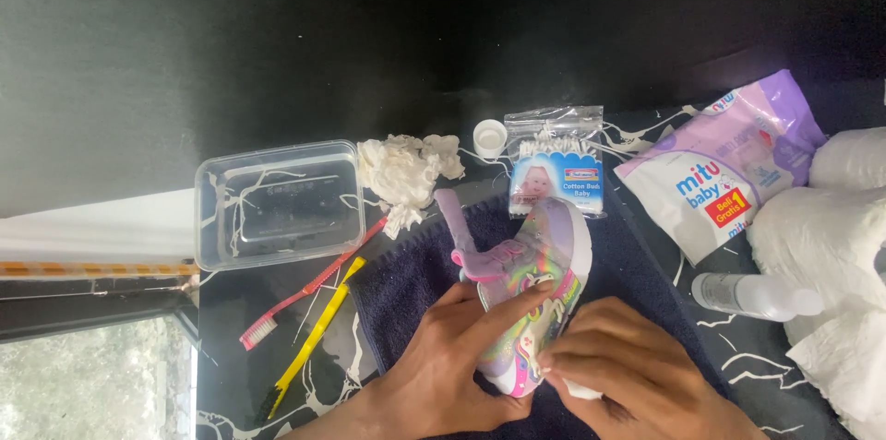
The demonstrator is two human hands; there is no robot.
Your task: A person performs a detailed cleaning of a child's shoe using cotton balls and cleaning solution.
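Observation:
A small child's shoe, pastel purple with rainbow colours and a white sole, lies over a dark blue towel. My left hand grips the shoe from the left side, fingers wrapped over its upper. My right hand presses a small white wad against the shoe's lower side. A purple strap sticks out from the shoe toward the upper left.
A clear plastic tub stands at the left, crumpled white tissue beside it. A red toothbrush and a yellow toothbrush lie left of the towel. A white cap, cotton bud packet, purple wipes pack, spray bottle and tissue rolls sit behind and to the right.

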